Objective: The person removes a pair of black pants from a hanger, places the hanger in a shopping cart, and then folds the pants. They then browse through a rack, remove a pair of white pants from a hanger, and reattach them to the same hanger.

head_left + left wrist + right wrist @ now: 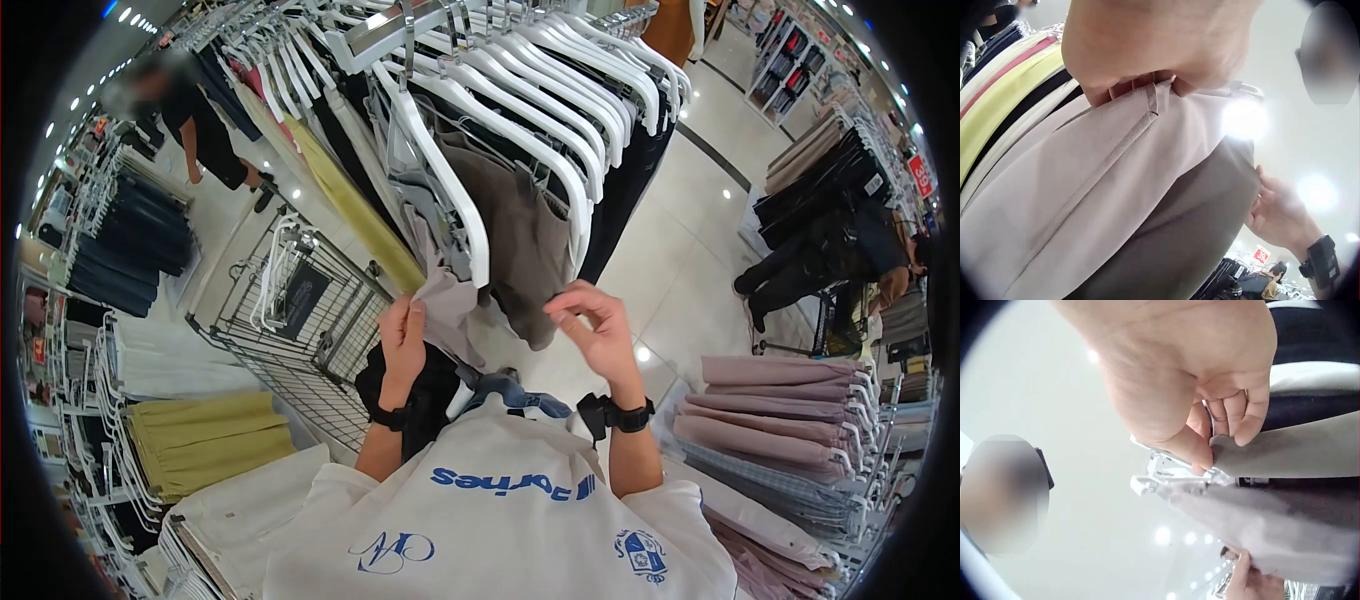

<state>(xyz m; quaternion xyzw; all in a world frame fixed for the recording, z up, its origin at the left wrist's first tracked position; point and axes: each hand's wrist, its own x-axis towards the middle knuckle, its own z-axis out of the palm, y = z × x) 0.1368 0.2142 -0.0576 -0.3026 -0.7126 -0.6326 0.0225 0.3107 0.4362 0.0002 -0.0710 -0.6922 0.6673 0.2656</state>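
Pinching in a curled grip, the left hand [402, 345] holds a pale garment [448, 306] and the right hand [602, 335] a brown garment [520, 250].

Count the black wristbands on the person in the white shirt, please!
2: one wristband by the left hand, another wristband by the right hand.

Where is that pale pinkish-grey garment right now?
In the head view, the pale garment hangs just left of centre, beside the darker taupe garment, one edge pinched by the left hand.
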